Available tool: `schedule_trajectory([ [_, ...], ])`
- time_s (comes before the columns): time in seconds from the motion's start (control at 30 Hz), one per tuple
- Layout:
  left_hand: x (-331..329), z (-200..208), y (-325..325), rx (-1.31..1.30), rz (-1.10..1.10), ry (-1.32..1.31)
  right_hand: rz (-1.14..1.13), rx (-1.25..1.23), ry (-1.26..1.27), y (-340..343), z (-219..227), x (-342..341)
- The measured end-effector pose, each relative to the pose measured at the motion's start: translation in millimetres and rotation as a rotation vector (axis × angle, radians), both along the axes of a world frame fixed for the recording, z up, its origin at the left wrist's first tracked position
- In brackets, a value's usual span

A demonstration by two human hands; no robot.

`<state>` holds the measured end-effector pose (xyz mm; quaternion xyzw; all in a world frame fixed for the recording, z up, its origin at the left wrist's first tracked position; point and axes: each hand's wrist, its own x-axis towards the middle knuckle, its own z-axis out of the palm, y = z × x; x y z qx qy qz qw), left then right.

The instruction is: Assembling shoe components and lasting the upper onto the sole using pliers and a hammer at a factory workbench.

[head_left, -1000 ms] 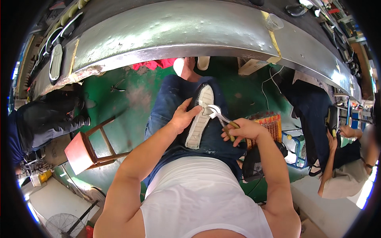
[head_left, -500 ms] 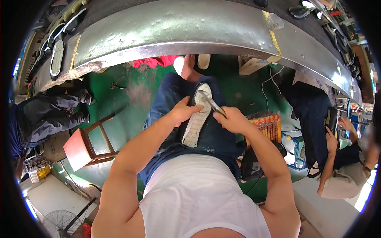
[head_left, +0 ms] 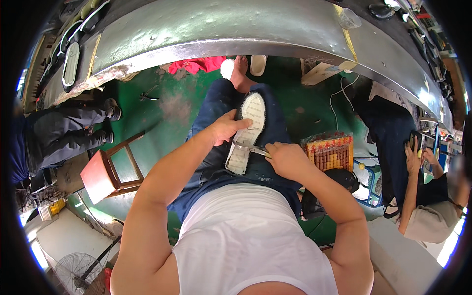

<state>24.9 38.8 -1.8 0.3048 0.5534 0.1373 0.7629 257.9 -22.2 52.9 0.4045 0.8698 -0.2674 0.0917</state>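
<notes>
An unfinished shoe (head_left: 252, 110) lies across my lap with its pale, ridged underside up and a dark rim around it. My left hand (head_left: 227, 127) grips it from the left side, thumb pressed on the underside, fingers partly hidden behind the edge. In my right hand (head_left: 284, 156) is a hammer-like metal tool (head_left: 253, 148), fingers closed round its handle. The tool's silver head rests at or just above the lower half of the underside; whether it touches I cannot tell.
A dented metal-topped bench (head_left: 206, 34) spans the front, with a clear plastic cup (head_left: 349, 18) and shoes at both ends. Left stands a wooden stool (head_left: 101, 177); right, a beaded seat mat (head_left: 328, 151). A co-worker's hand (head_left: 412, 155) handles a dark item. Pliers (head_left: 149, 93) lie on the floor.
My right hand has brought the tool from the shoe's upper part down to its lower half. My left hand keeps hold of the shoe. The view has shifted slightly.
</notes>
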Motion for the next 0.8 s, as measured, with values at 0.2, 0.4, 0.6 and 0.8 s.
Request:
schedule_trajectory([
  [0.2,3.2,-0.8,-8.9,0.139,-0.007,0.07,-0.246,0.023,0.276,-32.4,-21.8,18.3],
  [0.4,-2.3,-6.7,-46.8,0.307,-0.045,-0.117,-0.292,-0.265,0.195,-39.8,-22.8,32.6],
  [0.6,10.9,-44.3,-60.6,0.506,0.07,0.114,-0.112,0.058,0.017,-64.2,-1.0,21.0],
  [0.8,8.7,-27.5,-75.4,0.715,-0.178,0.345,-0.28,-1.007,0.241,-14.3,-36.8,50.8],
])
